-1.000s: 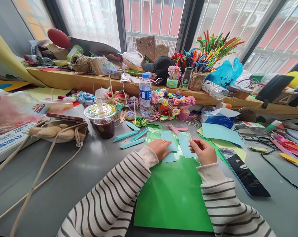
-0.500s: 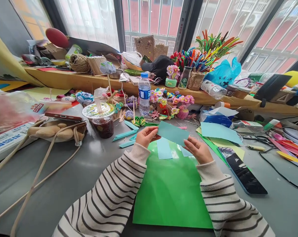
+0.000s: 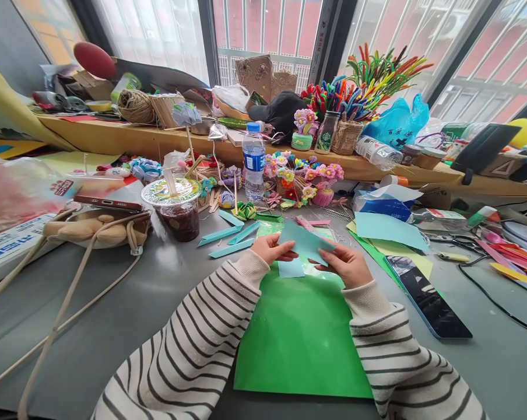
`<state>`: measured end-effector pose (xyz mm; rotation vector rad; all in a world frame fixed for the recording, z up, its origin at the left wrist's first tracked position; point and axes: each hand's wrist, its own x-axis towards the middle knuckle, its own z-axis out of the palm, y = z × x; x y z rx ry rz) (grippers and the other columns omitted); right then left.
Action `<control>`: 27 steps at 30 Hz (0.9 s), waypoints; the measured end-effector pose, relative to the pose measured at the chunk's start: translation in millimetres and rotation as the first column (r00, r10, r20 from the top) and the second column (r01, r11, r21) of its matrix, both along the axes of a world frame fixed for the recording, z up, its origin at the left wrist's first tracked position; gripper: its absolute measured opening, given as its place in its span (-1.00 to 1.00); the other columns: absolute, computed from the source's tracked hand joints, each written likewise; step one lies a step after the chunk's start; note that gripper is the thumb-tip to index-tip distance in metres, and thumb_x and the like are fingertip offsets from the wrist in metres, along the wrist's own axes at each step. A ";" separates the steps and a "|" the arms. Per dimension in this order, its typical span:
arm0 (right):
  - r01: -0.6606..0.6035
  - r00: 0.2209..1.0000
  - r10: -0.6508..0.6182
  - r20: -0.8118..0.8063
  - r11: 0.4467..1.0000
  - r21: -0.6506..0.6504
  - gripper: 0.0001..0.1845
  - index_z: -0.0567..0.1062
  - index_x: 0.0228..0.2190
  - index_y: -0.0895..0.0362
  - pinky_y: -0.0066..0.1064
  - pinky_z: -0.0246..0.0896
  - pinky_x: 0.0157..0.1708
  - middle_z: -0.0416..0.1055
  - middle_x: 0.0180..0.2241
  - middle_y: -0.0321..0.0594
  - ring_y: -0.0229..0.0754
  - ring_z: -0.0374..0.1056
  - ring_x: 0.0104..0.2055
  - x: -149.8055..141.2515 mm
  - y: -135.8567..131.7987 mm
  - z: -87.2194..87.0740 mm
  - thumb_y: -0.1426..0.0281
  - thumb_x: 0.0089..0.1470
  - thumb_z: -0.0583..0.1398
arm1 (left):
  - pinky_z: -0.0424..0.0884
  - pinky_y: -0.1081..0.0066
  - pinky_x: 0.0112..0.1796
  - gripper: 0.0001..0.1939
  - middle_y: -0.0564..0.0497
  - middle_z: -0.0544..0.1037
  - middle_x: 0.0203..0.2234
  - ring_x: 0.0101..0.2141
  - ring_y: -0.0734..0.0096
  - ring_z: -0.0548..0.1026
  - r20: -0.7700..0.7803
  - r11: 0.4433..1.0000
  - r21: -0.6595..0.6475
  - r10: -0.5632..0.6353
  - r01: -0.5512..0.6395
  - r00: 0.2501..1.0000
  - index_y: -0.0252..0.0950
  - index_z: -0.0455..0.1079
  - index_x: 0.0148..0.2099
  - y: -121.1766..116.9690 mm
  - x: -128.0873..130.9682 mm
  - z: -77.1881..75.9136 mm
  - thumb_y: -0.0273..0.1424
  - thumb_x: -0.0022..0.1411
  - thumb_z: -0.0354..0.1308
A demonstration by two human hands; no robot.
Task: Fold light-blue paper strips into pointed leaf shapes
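Note:
A light-blue rectangle of paper (image 3: 305,239) is held up between my two hands, tilted down to the right. My left hand (image 3: 273,249) pinches its left end with the thumb on top. At the right end, my right hand (image 3: 347,263) grips it between thumb and fingers. Below lies a green sheet (image 3: 302,344) on the grey table, with another light-blue paper piece (image 3: 291,269) on its upper part, partly hidden by my hands. Folded light-blue paper strips (image 3: 232,248) rest to the left of my left hand.
A lidded drink cup (image 3: 176,213) and a beige bag (image 3: 92,230) stand left. Behind are a water bottle (image 3: 253,163) and crocheted flowers (image 3: 305,175). To the right lie a phone (image 3: 427,297), a light-blue sheet (image 3: 390,231) and scissors (image 3: 458,242).
My hands have come closer together and slightly lower with the light-blue paper. Its right end now sits deeper in my right hand's fingers. The view has shifted slightly.

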<state>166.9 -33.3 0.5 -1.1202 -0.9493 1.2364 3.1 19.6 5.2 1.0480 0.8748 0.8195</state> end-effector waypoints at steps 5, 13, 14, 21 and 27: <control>-0.067 0.995 0.057 0.083 0.991 0.118 -0.71 0.47 -0.35 0.07 -0.36 0.36 -0.46 0.44 -0.43 -0.30 -0.17 0.39 -0.44 -2.9 -2.5 -1.0 0.40 -0.26 0.19 | 0.40 0.48 -0.46 -0.68 -0.06 0.46 -0.63 -0.53 0.40 0.46 0.022 0.993 -0.114 0.040 -0.037 0.999 -0.43 0.27 -0.42 0.7 0.3 1.1 -0.26 -0.16 0.16; -0.081 0.954 -0.026 0.298 0.938 0.338 -0.66 0.46 -0.33 0.01 -0.33 0.36 -0.38 0.40 -0.29 -0.32 -0.19 0.36 -0.35 -2.3 -0.3 -12.0 0.55 -0.18 0.06 | 0.40 0.48 -0.42 -0.62 -0.08 0.47 -0.53 -0.46 0.37 0.47 0.144 0.987 -0.162 0.021 0.003 0.989 -0.41 0.26 -0.39 2.5 1.4 -0.7 -0.21 -0.21 0.17; -0.102 0.946 -0.016 0.322 0.934 0.344 -0.64 0.45 -0.32 0.01 -0.32 0.36 -0.37 0.39 -0.27 -0.33 -0.19 0.36 -0.33 -1.9 -0.4 -12.4 0.57 -0.17 0.05 | 0.39 0.48 -0.41 -0.64 -0.07 0.47 -0.53 -0.46 0.37 0.47 0.142 0.989 -0.148 0.023 -0.002 0.990 -0.41 0.26 -0.40 2.1 1.2 -1.0 -0.25 -0.21 0.19; -0.225 0.896 0.058 0.439 0.913 0.339 -0.53 0.39 -0.23 -0.01 -0.33 0.34 -0.31 0.32 -0.17 -0.34 -0.18 0.27 -0.18 1.1 -0.7 -12.8 0.64 -0.17 -0.02 | 0.38 0.47 -0.37 -0.83 -0.03 0.47 -0.58 -0.49 0.44 0.46 0.161 0.987 -0.156 0.065 -0.039 0.985 -0.42 0.28 -0.47 1.0 -0.8 -0.9 -0.47 -0.16 0.19; -0.255 0.880 0.069 0.471 0.904 0.344 -0.54 0.40 -0.25 0.01 -0.33 0.34 -0.31 0.29 -0.15 -0.30 -0.16 0.23 -0.12 0.3 1.5 -17.4 0.63 -0.18 -0.01 | 0.39 0.51 -0.39 -0.94 0.03 0.46 -0.63 -0.55 0.53 0.44 0.192 0.967 -0.236 0.147 -0.100 0.970 -0.43 0.32 -0.48 2.3 -0.8 0.2 -0.59 -0.12 0.13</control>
